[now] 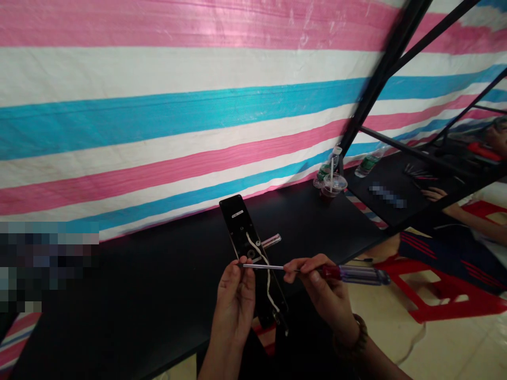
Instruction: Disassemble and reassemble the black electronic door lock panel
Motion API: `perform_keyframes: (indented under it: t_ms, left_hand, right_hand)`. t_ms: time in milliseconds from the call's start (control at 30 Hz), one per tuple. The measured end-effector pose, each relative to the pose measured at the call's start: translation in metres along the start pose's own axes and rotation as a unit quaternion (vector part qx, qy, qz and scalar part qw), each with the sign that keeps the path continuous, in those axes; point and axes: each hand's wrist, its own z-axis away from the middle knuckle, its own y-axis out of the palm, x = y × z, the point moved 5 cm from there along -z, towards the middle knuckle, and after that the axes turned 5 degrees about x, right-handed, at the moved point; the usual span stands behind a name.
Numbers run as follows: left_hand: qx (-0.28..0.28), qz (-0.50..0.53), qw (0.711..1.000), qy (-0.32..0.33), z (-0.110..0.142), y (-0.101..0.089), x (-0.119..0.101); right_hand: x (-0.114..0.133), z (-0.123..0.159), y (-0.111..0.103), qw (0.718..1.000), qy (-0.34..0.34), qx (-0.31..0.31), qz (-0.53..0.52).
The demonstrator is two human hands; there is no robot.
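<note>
My right hand point(327, 287) is closed around a screwdriver point(362, 274) with a see-through purple and red handle. Its metal shaft lies nearly level and points left. At the tip, the thumb and fingers of my left hand point(235, 295) are pinched together; whatever they hold there is too small to make out. Under the shaft, a long black panel point(232, 214) lies tilted on the dark table, its near end over the front edge. A white cable point(270, 289) runs along the panel to a small connector. Both hands partly cover the panel.
The black table point(158, 279) runs along a striped plastic sheet point(178, 126). A pinkish clear strip point(271, 241) lies beside the panel. A lidded cup point(334, 184) and a bottle point(321, 173) stand by a black metal post point(358, 113). Right, another person's hand point(434, 193) rests on a table near red stools.
</note>
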Motion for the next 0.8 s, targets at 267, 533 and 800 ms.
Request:
perform_keyframes:
  t_ms: [267,533,800]
  left_hand:
    - [0.074,-0.097,0.991,0.061,0.002,-0.003,0.000]
    - [0.158,-0.250,0.942,0.158,0.019,0.010,-0.013]
    - [0.043,-0.627,0.705,0.327,-0.009,-0.030,0.001]
  right_hand:
    - [0.031,-0.002,0.003,0.999,0.006,-0.012,0.047]
    - [0.031,-0.003,-0.003,0.997,0.016,-0.066,-0.040]
    - [0.026,0.023,-0.034,0.981,0.000,-0.094,0.168]
